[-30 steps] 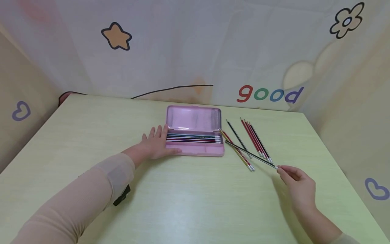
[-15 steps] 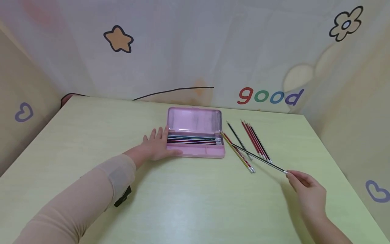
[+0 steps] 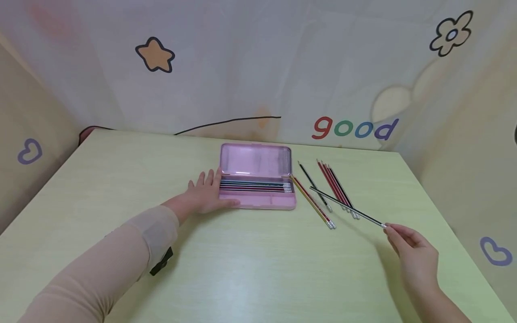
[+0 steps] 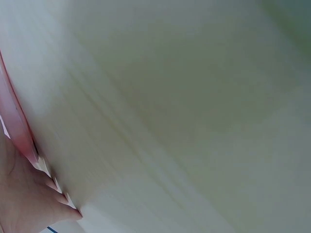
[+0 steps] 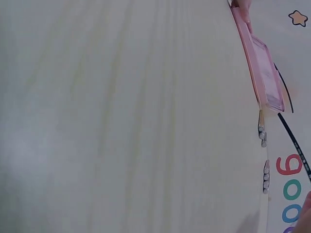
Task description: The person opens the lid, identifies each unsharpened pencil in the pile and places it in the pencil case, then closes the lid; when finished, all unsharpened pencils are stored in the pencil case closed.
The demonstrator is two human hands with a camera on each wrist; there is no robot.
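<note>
A pink pencil case [image 3: 256, 160] lies open on the table, its lid tilted up at the back. Several dark striped pencils [image 3: 254, 185] lie side by side in its back compartment. My left hand [image 3: 203, 195] rests against the case's left end, fingers spread and thumb over the front edge. Raised above the table at the right, a black pencil [image 3: 367, 217] is pinched near its eraser end between the thumb and fingers of my right hand [image 3: 418, 255]. That pencil also shows in the right wrist view, with most of the hand out of frame.
Right of the case lie a yellow and a red pencil [image 3: 313, 202], a dark green pencil [image 3: 308, 175] and a bundle of red and black pencils [image 3: 335, 184]. The pale table [image 3: 250, 264] meets a printed cloth backdrop [image 3: 242, 80] at its back edge.
My right hand has drawn back to the right and slightly down with the black pencil, its tip moving away from the case. The left hand stays on the case.
</note>
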